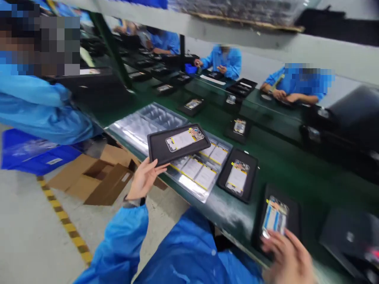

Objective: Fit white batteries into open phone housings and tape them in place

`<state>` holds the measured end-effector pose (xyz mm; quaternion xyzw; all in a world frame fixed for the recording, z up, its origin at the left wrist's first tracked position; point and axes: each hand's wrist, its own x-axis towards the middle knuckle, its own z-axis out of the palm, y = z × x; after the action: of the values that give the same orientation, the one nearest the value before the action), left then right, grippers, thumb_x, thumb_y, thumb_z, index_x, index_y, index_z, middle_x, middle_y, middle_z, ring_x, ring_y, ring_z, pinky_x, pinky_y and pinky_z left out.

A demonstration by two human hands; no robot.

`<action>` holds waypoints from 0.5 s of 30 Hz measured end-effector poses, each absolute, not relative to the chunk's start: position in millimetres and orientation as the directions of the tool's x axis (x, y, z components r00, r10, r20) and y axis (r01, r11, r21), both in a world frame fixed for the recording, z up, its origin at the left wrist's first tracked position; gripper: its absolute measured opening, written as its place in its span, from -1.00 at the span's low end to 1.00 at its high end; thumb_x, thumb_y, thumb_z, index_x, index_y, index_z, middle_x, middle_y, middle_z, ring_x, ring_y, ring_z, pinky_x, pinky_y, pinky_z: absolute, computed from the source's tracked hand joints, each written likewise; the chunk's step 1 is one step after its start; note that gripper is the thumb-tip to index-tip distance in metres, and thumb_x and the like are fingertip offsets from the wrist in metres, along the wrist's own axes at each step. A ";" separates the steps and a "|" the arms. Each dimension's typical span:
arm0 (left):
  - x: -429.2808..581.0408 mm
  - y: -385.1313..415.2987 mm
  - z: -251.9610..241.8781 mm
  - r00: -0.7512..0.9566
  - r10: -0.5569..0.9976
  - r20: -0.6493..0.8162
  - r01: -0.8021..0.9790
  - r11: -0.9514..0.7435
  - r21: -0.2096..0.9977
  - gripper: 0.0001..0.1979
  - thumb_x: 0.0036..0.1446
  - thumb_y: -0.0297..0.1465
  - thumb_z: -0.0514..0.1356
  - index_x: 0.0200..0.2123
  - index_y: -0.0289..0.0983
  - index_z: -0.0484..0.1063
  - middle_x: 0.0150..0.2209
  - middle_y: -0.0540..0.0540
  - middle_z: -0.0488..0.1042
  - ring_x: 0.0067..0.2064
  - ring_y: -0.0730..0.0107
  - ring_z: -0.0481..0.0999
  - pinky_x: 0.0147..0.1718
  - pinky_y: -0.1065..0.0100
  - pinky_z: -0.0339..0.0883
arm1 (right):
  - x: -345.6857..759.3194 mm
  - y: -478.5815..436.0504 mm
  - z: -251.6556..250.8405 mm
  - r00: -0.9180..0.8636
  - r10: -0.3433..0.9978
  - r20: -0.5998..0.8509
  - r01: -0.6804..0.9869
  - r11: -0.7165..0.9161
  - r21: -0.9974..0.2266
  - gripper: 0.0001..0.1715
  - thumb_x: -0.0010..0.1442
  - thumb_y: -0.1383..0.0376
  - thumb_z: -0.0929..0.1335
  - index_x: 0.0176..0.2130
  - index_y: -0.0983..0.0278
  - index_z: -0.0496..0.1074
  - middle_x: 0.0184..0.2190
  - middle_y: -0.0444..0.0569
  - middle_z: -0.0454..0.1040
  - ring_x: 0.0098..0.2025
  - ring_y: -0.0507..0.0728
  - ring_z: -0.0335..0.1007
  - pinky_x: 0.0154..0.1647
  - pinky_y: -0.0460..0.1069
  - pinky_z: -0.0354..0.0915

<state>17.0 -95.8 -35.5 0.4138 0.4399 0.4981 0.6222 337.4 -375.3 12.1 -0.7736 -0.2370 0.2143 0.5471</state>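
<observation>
My left hand (145, 178) grips the near left corner of a black tray (158, 148), tilted above the bench. In that tray lies an opened phone (185, 139) with a white battery and yellow tabs. Under it, a clear plastic tray (204, 193) holds several white batteries (192, 169). To the right, another black tray (221, 182) carries a phone (237, 176) with a white battery. My right hand (288, 252), blurred, is over the near end of a further black tray (293, 205), by a phone frame (275, 215) with blue strips. Its fingers look spread.
Co-workers in blue smocks sit across the green bench (213, 112) and at the left. More black trays with phones (194, 104) line the bench. An open cardboard box (100, 173) and a blue bin (38, 157) stand at left. A shelf (225, 29) hangs overhead.
</observation>
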 end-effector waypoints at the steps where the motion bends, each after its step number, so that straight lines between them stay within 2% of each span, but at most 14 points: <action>1: 37.2 -119.5 -39.9 0.167 0.972 -0.164 -0.240 0.202 0.950 -0.67 0.16 -0.12 0.30 0.02 0.21 0.56 0.12 0.01 0.60 0.21 -0.10 0.54 0.18 -0.11 0.53 | 333.3 -371.9 3.4 0.803 0.589 -0.092 0.070 -0.245 -0.967 -0.23 0.38 -0.15 0.34 0.37 0.17 0.21 0.13 0.18 0.50 -0.05 0.30 0.57 -0.15 0.21 0.56; 4: 92.8 -184.8 -52.1 0.309 0.916 -0.255 -0.195 0.324 0.926 -0.47 0.16 -0.10 0.26 0.20 0.46 0.39 0.19 0.11 0.54 0.23 -0.06 0.52 0.15 -0.14 0.55 | 328.2 -350.5 -16.1 0.726 0.670 -0.153 -0.194 -0.014 -0.981 -0.15 0.33 -0.08 0.41 0.40 0.13 0.08 0.20 0.20 0.49 0.00 0.29 0.59 -0.04 0.24 0.54; 7: 136.8 -240.2 -62.9 0.412 0.850 -0.327 -0.153 0.418 0.895 -0.30 0.09 -0.10 0.34 0.27 0.56 0.26 0.28 0.17 0.46 0.29 -0.03 0.46 0.07 -0.09 0.60 | 339.7 -336.3 -23.4 0.723 0.672 -0.159 -0.335 0.140 -0.932 -0.14 0.31 -0.01 0.45 0.41 0.12 0.09 0.15 0.10 0.54 0.05 0.24 0.58 0.07 0.21 0.51; 9: 155.9 -270.1 -69.8 0.483 0.792 -0.373 -0.121 0.482 0.868 -0.22 0.03 -0.12 0.42 0.30 0.46 0.28 0.29 0.10 0.46 0.30 -0.06 0.46 0.08 -0.07 0.59 | 353.2 -340.5 -23.1 0.786 0.593 -0.174 -0.345 0.188 -0.919 -0.17 0.27 0.02 0.47 0.38 0.11 0.17 0.07 0.02 0.58 -0.01 0.19 0.59 0.00 0.14 0.54; 11: 164.4 -289.8 -76.1 0.573 0.701 -0.425 -0.072 0.560 0.826 -0.15 0.02 -0.12 0.48 0.37 0.21 0.29 0.26 -0.06 0.49 0.26 -0.13 0.50 0.14 -0.10 0.54 | 367.1 -354.7 -20.2 0.848 0.496 -0.187 -0.318 0.194 -0.928 -0.20 0.23 0.05 0.51 0.33 0.14 0.27 -0.03 -0.03 0.62 -0.11 0.16 0.60 -0.11 0.05 0.55; 13: 163.6 -294.0 -79.6 0.643 0.622 -0.446 -0.041 0.610 0.791 -0.05 -0.05 -0.04 0.52 0.39 -0.04 0.31 0.24 -0.21 0.51 0.24 -0.17 0.50 0.18 -0.09 0.48 | 379.4 -374.3 -15.4 0.877 0.437 -0.200 -0.303 0.181 -0.936 -0.22 0.18 0.06 0.54 0.29 0.17 0.35 -0.15 -0.05 0.64 -0.18 0.15 0.59 -0.20 0.00 0.54; 15: 158.8 -281.7 -76.1 0.653 0.630 -0.419 -0.047 0.587 0.809 -0.03 -0.15 0.12 0.51 0.30 -0.13 0.42 0.23 -0.26 0.51 0.24 -0.16 0.49 0.17 0.03 0.48 | 389.5 -394.2 -9.7 0.868 0.442 -0.228 -0.329 0.167 -0.930 -0.26 0.16 0.06 0.55 0.25 0.16 0.40 -0.15 -0.06 0.65 -0.17 0.17 0.60 -0.20 0.00 0.55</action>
<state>158.8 -281.7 -76.1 0.4044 0.3607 0.2078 0.8143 389.5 -394.2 -9.7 -0.5939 -0.0475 0.2526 0.7624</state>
